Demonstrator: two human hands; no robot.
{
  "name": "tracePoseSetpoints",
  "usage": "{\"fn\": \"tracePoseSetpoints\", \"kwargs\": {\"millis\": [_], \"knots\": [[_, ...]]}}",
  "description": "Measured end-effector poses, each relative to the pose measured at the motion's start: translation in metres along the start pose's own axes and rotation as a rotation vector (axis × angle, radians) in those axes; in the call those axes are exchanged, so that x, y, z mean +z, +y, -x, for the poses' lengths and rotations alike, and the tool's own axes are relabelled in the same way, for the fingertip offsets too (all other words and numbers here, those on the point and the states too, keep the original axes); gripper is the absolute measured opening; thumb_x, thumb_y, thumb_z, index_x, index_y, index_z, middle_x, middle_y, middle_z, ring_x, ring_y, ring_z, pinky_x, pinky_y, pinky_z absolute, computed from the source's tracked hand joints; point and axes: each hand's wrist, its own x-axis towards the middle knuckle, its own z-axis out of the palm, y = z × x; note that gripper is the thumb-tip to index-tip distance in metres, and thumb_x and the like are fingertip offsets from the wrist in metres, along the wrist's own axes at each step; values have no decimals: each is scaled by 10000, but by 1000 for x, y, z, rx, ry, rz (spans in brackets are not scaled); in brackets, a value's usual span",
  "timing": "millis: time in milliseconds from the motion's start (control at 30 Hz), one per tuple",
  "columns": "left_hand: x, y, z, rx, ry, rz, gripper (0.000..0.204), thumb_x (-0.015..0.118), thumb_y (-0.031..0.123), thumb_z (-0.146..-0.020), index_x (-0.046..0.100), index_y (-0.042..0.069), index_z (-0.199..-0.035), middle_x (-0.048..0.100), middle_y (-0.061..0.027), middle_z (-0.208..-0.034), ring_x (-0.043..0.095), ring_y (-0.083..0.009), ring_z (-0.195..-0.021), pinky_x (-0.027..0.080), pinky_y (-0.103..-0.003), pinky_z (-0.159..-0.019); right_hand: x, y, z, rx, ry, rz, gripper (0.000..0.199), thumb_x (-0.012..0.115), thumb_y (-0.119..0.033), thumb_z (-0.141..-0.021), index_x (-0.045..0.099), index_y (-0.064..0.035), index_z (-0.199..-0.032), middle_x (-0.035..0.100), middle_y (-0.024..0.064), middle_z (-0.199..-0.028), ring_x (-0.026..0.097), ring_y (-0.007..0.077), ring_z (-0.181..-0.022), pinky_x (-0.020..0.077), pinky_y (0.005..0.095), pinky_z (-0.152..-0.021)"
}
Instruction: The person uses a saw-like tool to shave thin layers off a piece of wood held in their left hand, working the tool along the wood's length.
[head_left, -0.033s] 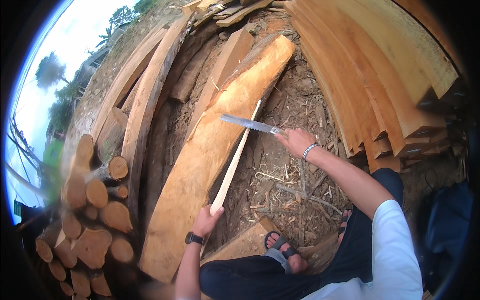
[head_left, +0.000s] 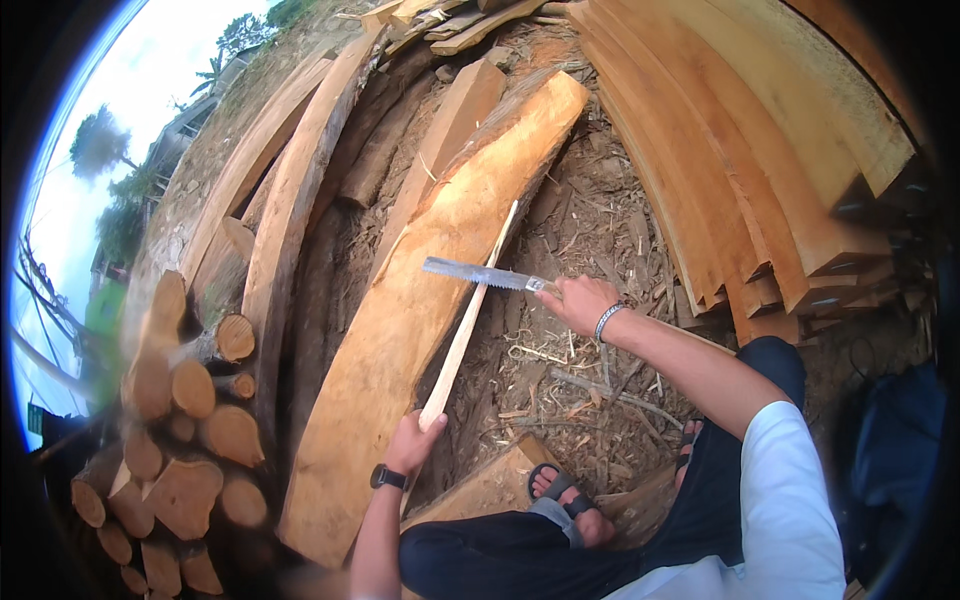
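Note:
In my right hand [head_left: 582, 304] is the handle of a handsaw, its fingers wrapped round it. The toothed metal saw blade [head_left: 470, 271] points left and lies across a thin pale wooden strip [head_left: 464, 335]. My left hand [head_left: 414, 442], with a dark watch on its wrist, is closed round the strip's near, wider part. The strip slants away to a narrow tip, close beside the right edge of a broad rough-sawn slab [head_left: 385, 335]. The blade's end reaches over that slab. Whether the teeth have cut into the strip I cannot tell.
Long thick planks [head_left: 700, 150] are stacked at the right. Cut round logs [head_left: 188, 497] are piled at the lower left, below long beams [head_left: 300, 190]. Wood shavings [head_left: 545, 350] and twigs litter the ground. My sandalled foot [head_left: 562, 492] is beside a timber piece [head_left: 490, 488].
The saw and my right hand have shifted left and nearer, down along the strip. The strip's tip has moved slightly left. My left hand stays in place.

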Motion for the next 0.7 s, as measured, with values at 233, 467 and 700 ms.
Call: {"fn": "tracePoseSetpoints", "kwargs": {"millis": [233, 467, 700], "knots": [[2, 2, -3, -41, -54, 56, 601, 617, 488, -903, 630, -107, -991, 654, -255, -791, 662, -353, -786, 493, -431, -737, -11, 11, -12, 22, 53, -16, 594, 421, -583, -963, 679, -51, -1022, 705, 222, -931, 697, 362, -894, 533, 511, -778], [6, -2, -5, 6, -29, 56, 607, 622, 491, -899, 632, -105, -1013, 668, -267, -831, 673, -357, -824, 494, -437, -757, 25, -25, 23, -175, -110, 92, 629, 378, -598, -973, 655, -41, -1074, 702, 231, -932, 691, 396, -885, 536, 511, -800], [2, 5, 0, -13, -64, -32, 611, 628, 490, -894, 632, -100, -1053, 677, -276, -887, 677, -371, -871, 500, -437, -794, -16, 32, -16, 69, 144, 38, 591, 397, -567, -985, 684, -51, -1008, 717, 183, -889, 703, 354, -853, 552, 495, -748]]}}
